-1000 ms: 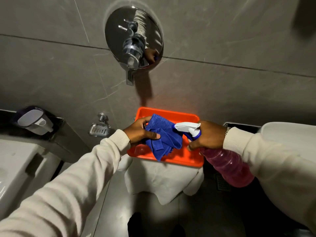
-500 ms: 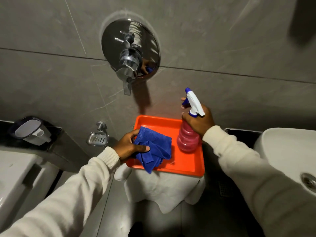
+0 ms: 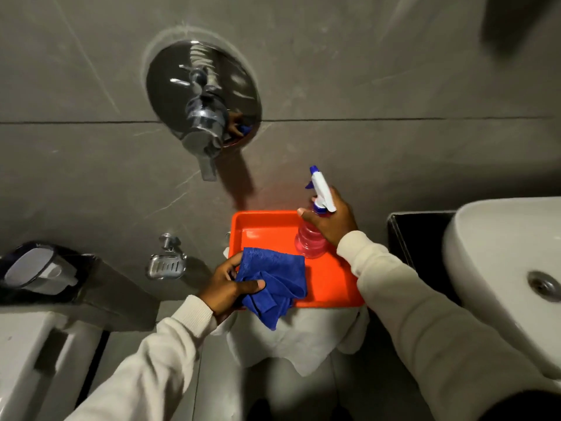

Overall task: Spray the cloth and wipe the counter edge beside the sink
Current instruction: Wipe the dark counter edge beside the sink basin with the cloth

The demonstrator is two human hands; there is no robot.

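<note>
My left hand [image 3: 229, 287] grips a crumpled blue cloth [image 3: 274, 284] over the near left corner of an orange tray [image 3: 261, 226]. A pink spray bottle [image 3: 309, 240] with a white and blue trigger head stands upright in the tray's far right part. Around its neck my right hand [image 3: 335, 220] is wrapped. The white sink [image 3: 498, 253] sits at the right, with a dark counter edge [image 3: 403, 235] showing between sink and tray.
The tray rests on a stand draped in white cloth [image 3: 303, 341]. On the grey tiled wall are a chrome shower valve [image 3: 203, 107] and a metal soap dish [image 3: 165, 264]. A toilet [image 3: 33, 344] and a dark ledge with a holder [image 3: 36, 271] are at the left.
The right hand swung the spray bottle away from the cloth, turned it upright and set it down in the tray. The left hand lowered the cloth toward the tray's near edge.
</note>
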